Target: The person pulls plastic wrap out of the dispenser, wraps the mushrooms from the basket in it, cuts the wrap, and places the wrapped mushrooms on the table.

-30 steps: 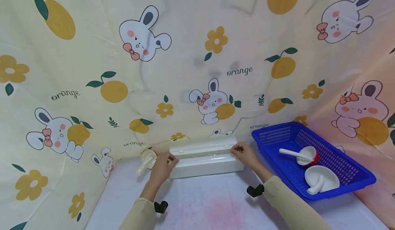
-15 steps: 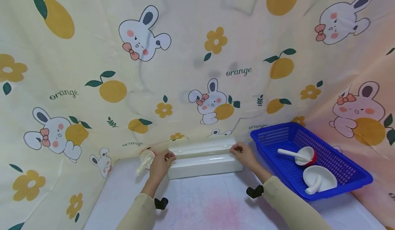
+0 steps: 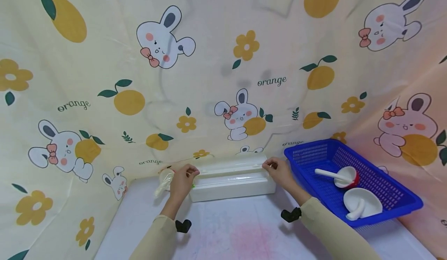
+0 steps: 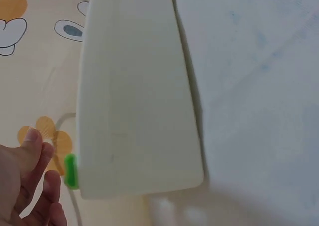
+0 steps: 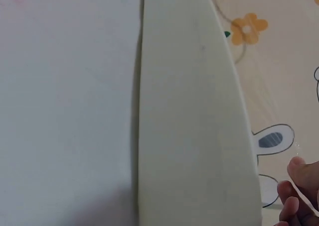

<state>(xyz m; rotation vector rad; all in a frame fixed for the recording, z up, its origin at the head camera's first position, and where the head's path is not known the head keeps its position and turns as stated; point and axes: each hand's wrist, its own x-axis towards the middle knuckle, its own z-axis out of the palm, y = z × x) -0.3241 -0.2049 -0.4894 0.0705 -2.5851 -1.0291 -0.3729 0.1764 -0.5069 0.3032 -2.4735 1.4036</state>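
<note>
White box point(image 3: 233, 180) at the bench's point(image 3: 244, 233) 12 o'clock edge, film point(image 3: 228, 169) stretched over it, left hand point(image 3: 181, 180) pinching film at 9 o'clock end, right hand point(image 3: 279, 172) pinching film at 3 o'clock end, blue basket point(image 3: 391, 201) further toward 3 o'clock.

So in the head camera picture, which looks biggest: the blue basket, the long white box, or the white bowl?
1. Blue plastic basket, largest.
2. Long white box.
3. White bowl, smallest.

A: Left hand point(image 3: 181, 180) and right hand point(image 3: 279, 171) pinch film at the ends of the white box point(image 3: 233, 182).

B: Blue basket point(image 3: 401, 198) alongside holds bowls and spoons.
</note>
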